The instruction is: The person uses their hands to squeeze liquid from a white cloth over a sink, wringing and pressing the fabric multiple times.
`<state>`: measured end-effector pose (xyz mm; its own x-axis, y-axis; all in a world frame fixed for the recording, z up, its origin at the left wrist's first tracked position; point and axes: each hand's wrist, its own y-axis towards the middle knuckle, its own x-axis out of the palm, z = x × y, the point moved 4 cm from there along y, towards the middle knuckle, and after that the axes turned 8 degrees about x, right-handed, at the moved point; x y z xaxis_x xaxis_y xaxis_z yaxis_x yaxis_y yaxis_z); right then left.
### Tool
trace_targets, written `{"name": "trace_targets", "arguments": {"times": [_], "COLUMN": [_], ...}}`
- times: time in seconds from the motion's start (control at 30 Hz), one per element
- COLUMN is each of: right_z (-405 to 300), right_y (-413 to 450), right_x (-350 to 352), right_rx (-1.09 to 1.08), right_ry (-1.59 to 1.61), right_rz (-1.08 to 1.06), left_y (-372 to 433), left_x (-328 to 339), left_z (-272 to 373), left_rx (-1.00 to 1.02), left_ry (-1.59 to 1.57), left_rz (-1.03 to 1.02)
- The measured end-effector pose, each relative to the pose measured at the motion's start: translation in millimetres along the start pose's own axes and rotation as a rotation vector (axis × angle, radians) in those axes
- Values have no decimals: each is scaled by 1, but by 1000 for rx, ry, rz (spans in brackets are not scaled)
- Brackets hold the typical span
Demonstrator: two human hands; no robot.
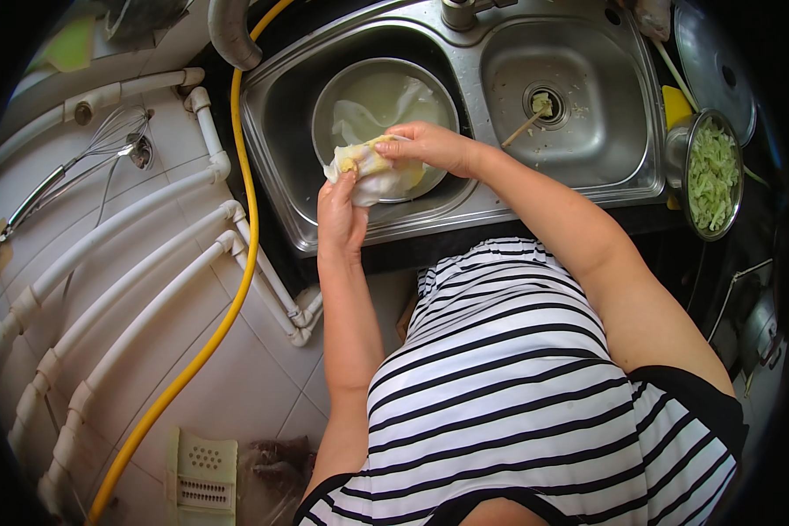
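My left hand point(343, 214) and my right hand point(430, 148) both hold a wet white and yellow soft piece point(371, 172), which looks like animal tripe or skin; its exact kind I cannot tell. They hold it over the near rim of a round metal basin point(317, 125) in the left sink bowl point(279, 141). Inside the basin, more pale, thin material point(358, 125) lies in cloudy water. The fingertips of both hands pinch the piece's upper side, and its lower part hangs down between them.
The right sink bowl point(591, 151) has scraps and a stick at its drain. A faucet point(459, 13) stands behind. At the right is a metal bowl of shredded green vegetable point(713, 177). A yellow hose point(244, 197), white pipes point(131, 230) and a hanging whisk point(59, 174) are at the left.
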<state>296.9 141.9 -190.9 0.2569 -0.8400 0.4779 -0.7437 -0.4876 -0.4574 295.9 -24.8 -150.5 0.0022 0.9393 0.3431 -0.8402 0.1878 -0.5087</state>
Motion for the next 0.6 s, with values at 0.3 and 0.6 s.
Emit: {"name": "trace_targets", "arguments": {"times": [0.3,0.6], "right_z": [6,1], "right_y": [10,2], "right_x": [11,13], "right_rx": [-153,-4], "right_ry": [10,165], "right_rz": [178,22], "left_y": [11,22], "left_x": [3,-1], "left_z": [-14,-25], "left_rx": [32,49], "left_ry": [-25,-181], "left_rz": [118,323]}}
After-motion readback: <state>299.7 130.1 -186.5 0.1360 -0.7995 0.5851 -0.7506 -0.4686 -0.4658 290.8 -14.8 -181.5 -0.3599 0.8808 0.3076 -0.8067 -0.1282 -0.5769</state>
